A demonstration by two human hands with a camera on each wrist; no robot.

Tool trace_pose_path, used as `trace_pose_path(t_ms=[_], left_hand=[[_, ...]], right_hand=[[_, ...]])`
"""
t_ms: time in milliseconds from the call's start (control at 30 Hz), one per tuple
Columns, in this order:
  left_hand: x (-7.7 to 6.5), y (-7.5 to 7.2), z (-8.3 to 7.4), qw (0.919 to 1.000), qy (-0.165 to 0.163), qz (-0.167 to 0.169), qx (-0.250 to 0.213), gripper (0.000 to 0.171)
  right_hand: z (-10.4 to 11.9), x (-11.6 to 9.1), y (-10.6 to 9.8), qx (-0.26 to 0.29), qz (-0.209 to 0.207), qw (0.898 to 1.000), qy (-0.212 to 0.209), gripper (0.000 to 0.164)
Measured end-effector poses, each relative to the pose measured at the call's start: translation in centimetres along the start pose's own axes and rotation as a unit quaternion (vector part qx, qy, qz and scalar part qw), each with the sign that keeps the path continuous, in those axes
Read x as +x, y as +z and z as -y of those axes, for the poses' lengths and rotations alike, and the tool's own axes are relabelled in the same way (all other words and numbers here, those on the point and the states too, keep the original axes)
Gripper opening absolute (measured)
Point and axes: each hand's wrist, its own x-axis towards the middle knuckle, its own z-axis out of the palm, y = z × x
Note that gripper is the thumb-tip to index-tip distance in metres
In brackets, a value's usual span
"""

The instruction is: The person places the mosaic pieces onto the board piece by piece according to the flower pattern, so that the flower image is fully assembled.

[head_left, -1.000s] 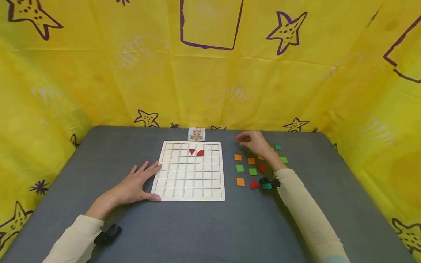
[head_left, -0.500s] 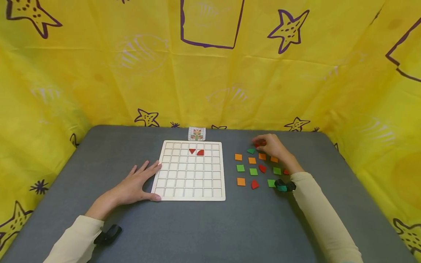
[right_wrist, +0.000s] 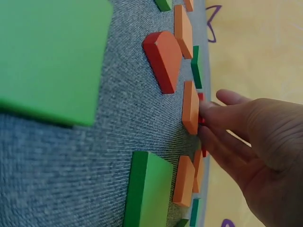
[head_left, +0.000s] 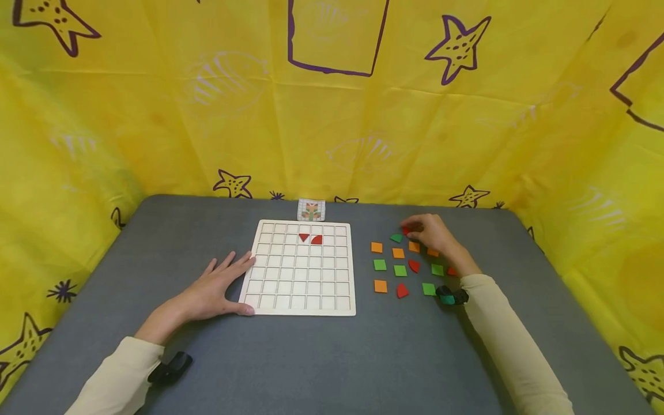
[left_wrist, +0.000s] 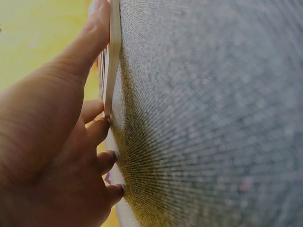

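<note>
Left hand (head_left: 210,294), head view: we see its fingers spread, thumb and fingertips touching the left side of the white gridded board (head_left: 298,286).
Right hand (head_left: 433,233), head view: we see thumb and fingers pinching a red piece (head_left: 406,230), a dark green piece (head_left: 396,237) just beside it.
Board, head view: we find a red triangle (head_left: 303,237) and a red quarter-round piece (head_left: 317,240) in neighbouring cells near the far edge; a patterned card (head_left: 311,210) lies just beyond.
Loose pieces (head_left: 380,264), head view: we note orange, green and red ones on the grey table (head_left: 311,363), right of the board.
Board rim, left wrist view: we observe the thumb against it, other fingertips reaching the table.
Pinched piece, right wrist view: we see it partly hidden behind the thumb and an orange tile (right_wrist: 190,108); we cannot tell whether it is lifted.
</note>
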Motion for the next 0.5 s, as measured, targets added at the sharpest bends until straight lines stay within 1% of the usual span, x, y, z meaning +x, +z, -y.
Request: trace_pose_path(t_ms=[100, 233, 500], left_hand=[[-0.06, -0.03, 0.01, 1.0, -0.001, 0.0, 0.001, 0.116], [-0.17, 0.02, 0.08, 1.0, 0.0, -0.002, 0.0, 0.115], [-0.16, 0.02, -0.11, 1.0, -0.004, 0.002, -0.002, 0.115]], right_hand=[[-0.02, 0.06, 0.12, 0.001, -0.007, 1.0, -0.002, 0.026], [-0.13, 0.43, 0.26, 0.001, -0.005, 1.0, -0.006, 0.024], [0.07, 0.73, 0.47, 0.004, -0.01, 1.0, 0.013, 0.025]])
